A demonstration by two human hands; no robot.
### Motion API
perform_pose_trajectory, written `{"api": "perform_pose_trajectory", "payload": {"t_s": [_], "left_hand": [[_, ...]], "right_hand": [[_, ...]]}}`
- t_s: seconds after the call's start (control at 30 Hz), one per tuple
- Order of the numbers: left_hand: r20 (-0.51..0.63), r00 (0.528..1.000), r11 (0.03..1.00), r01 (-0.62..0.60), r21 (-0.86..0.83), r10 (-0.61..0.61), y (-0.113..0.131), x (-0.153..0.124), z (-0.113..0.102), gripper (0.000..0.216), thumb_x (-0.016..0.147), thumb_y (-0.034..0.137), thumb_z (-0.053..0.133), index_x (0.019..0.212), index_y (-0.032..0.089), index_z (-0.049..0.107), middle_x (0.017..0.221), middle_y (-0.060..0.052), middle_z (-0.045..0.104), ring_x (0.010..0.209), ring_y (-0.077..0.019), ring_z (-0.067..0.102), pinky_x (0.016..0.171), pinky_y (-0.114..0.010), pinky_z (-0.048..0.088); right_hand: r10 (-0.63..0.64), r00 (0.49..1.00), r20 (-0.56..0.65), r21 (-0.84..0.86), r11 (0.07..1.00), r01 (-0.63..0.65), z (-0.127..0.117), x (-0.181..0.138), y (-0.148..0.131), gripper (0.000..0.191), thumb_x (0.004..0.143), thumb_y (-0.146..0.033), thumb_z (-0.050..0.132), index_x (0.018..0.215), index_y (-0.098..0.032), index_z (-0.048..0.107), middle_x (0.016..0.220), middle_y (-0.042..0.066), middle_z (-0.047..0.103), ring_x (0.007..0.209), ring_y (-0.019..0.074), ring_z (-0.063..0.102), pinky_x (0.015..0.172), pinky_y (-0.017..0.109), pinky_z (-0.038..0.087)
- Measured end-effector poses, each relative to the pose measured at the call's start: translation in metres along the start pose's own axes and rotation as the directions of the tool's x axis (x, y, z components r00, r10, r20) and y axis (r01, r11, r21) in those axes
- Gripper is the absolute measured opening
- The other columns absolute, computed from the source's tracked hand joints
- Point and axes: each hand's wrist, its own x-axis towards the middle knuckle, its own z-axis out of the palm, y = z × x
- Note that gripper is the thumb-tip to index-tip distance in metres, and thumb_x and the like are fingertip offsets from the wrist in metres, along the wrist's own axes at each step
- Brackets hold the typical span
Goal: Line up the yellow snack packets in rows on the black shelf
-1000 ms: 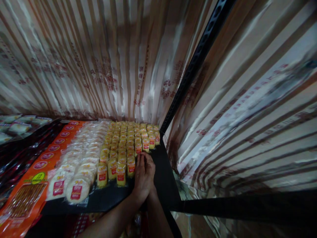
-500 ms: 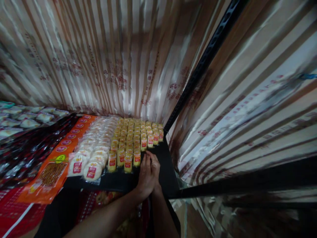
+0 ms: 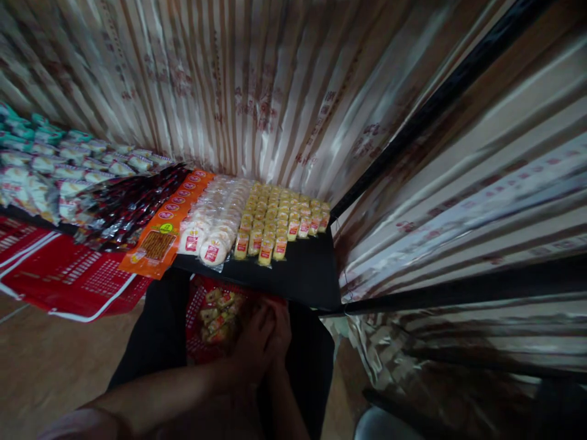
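My left hand (image 3: 251, 343) and my right hand (image 3: 280, 327) are pressed together below the front edge of the black shelf (image 3: 305, 276). They hover over an open red bag (image 3: 202, 305) that holds small yellow snack packets (image 3: 215, 315). Both hands are dark and blurred, so their fingers and anything in them cannot be made out. On the shelf above lie neat rows of small yellow packets with red labels (image 3: 279, 214). To their left lie rows of round white packets (image 3: 215, 217).
Orange packs (image 3: 167, 226), dark red packets (image 3: 123, 208) and white-green packets (image 3: 41, 165) lie further left. A red printed sack (image 3: 68, 275) hangs at the left. A striped plastic curtain (image 3: 275, 79) backs the shelf, with a black post (image 3: 440, 104) to the right and brown floor (image 3: 41, 366) below.
Both hands have drawn back from the yellow packets on the shelf and dropped down to the red bag. The view has pulled back and tilted down.
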Motion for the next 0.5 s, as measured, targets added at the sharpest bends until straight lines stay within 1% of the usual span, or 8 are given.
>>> {"api": "perform_pose_trajectory", "payload": {"t_s": [0.07, 0.13, 0.2, 0.27, 0.3, 0.37, 0.43, 0.5], "left_hand": [[0.006, 0.998, 0.998, 0.058, -0.010, -0.057, -0.011, -0.010, -0.004, 0.052, 0.087, 0.035, 0.037, 0.132, 0.009, 0.043, 0.143, -0.019, 0.036, 0.133, -0.0276, 0.032, 0.109, -0.048, 0.029], [-0.018, 0.992, 0.990, 0.127, -0.059, -0.128, -0.020, -0.011, -0.007, 0.051, 0.087, 0.036, 0.036, 0.128, 0.008, 0.047, 0.139, -0.020, 0.041, 0.130, -0.0259, 0.037, 0.108, -0.046, 0.029], [-0.030, 0.971, 0.963, 0.231, -0.140, -0.237, -0.031, -0.008, -0.009, 0.046, 0.088, 0.035, 0.033, 0.121, 0.010, 0.054, 0.129, -0.018, 0.052, 0.122, -0.0236, 0.046, 0.106, -0.042, 0.033], [-0.023, 0.935, 0.916, 0.343, -0.208, -0.355, -0.045, -0.002, -0.010, 0.042, 0.087, 0.031, 0.033, 0.116, 0.012, 0.057, 0.122, -0.015, 0.059, 0.114, -0.0212, 0.053, 0.103, -0.038, 0.036], [-0.006, 0.913, 0.890, 0.397, -0.224, -0.409, -0.053, 0.000, -0.010, 0.041, 0.087, 0.028, 0.033, 0.115, 0.013, 0.057, 0.119, -0.015, 0.061, 0.112, -0.0206, 0.055, 0.102, -0.036, 0.037], [0.061, 0.870, 0.849, 0.491, -0.195, -0.489, -0.069, 0.002, -0.009, 0.040, 0.084, 0.023, 0.034, 0.115, 0.013, 0.058, 0.117, -0.015, 0.062, 0.109, -0.0209, 0.057, 0.098, -0.035, 0.039], [0.145, 0.840, 0.830, 0.540, -0.137, -0.523, -0.081, 0.003, -0.005, 0.039, 0.080, 0.018, 0.037, 0.110, 0.012, 0.061, 0.113, -0.015, 0.064, 0.105, -0.0219, 0.059, 0.094, -0.035, 0.042], [0.215, 0.830, 0.834, 0.542, -0.101, -0.514, -0.088, 0.004, 0.002, 0.035, 0.077, 0.015, 0.040, 0.102, 0.013, 0.064, 0.106, -0.014, 0.067, 0.100, -0.0220, 0.061, 0.092, -0.034, 0.043]], "right_hand": [[0.013, 0.996, 0.086, -0.022, 1.000, -0.012, 0.011, -0.010, -0.005, 0.036, 0.080, -0.019, 0.035, 0.104, -0.019, 0.061, 0.106, 0.008, 0.062, 0.102, 0.0180, 0.057, 0.091, 0.034, 0.046], [0.044, 0.976, 0.211, -0.108, 0.994, -0.021, 0.018, -0.012, -0.013, 0.040, 0.078, -0.013, 0.035, 0.108, -0.019, 0.062, 0.109, 0.008, 0.063, 0.105, 0.0175, 0.057, 0.092, 0.031, 0.045], [0.092, 0.928, 0.362, -0.222, 0.975, -0.010, 0.022, -0.006, -0.021, 0.043, 0.078, -0.010, 0.036, 0.112, -0.018, 0.061, 0.112, 0.009, 0.064, 0.108, 0.0179, 0.056, 0.093, 0.030, 0.044], [0.168, 0.866, 0.471, -0.370, 0.929, 0.021, 0.026, 0.001, -0.025, 0.044, 0.080, -0.008, 0.036, 0.116, -0.015, 0.060, 0.117, 0.012, 0.062, 0.113, 0.0198, 0.054, 0.097, 0.032, 0.040], [0.215, 0.837, 0.503, -0.446, 0.894, 0.038, 0.027, 0.003, -0.025, 0.044, 0.081, -0.008, 0.035, 0.118, -0.014, 0.059, 0.120, 0.014, 0.061, 0.117, 0.0213, 0.052, 0.099, 0.033, 0.038], [0.291, 0.786, 0.545, -0.555, 0.828, 0.078, 0.031, 0.004, -0.021, 0.046, 0.083, -0.008, 0.034, 0.123, -0.015, 0.055, 0.127, 0.016, 0.056, 0.123, 0.0230, 0.046, 0.099, 0.037, 0.037], [0.323, 0.734, 0.598, -0.584, 0.802, 0.123, 0.036, 0.001, -0.015, 0.051, 0.083, -0.008, 0.035, 0.130, -0.021, 0.048, 0.133, 0.014, 0.050, 0.126, 0.0225, 0.043, 0.097, 0.037, 0.039], [0.340, 0.697, 0.631, -0.595, 0.789, 0.154, 0.039, -0.004, -0.008, 0.054, 0.081, -0.007, 0.037, 0.131, -0.025, 0.046, 0.137, 0.011, 0.046, 0.127, 0.0226, 0.042, 0.096, 0.038, 0.040]]}}
